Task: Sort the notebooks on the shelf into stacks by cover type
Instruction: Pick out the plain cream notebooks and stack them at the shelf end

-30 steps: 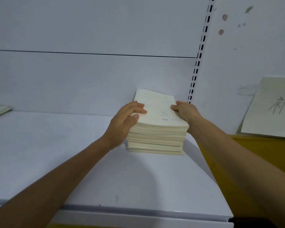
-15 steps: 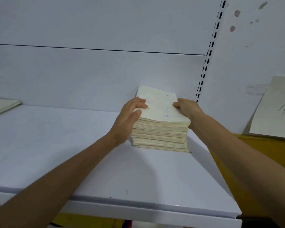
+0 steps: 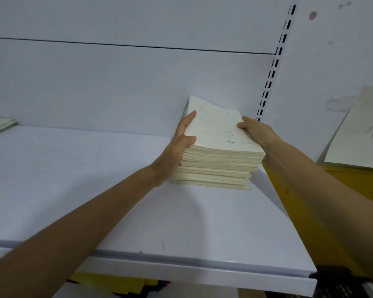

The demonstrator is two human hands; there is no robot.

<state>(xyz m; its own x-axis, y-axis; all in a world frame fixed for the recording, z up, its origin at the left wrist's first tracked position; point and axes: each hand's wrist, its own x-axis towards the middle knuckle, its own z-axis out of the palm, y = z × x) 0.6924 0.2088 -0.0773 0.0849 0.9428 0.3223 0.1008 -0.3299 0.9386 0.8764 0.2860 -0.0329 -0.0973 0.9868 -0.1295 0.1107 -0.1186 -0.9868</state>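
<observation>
notebook stack [image 3: 218, 166] at shelf [image 3: 73, 179] end, between left hand [image 3: 177, 147] and right hand [image 3: 256, 132]

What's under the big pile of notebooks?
The white shelf; the pile of notebooks sits on it. Anything flat right beneath the pile would be hidden.

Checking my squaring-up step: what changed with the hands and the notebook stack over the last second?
The left hand uncurled its fingers from the top cover; they now lie straight along the left side of the notebook stack. The right hand still grips the right edge. The stack stays on the shelf.
</observation>
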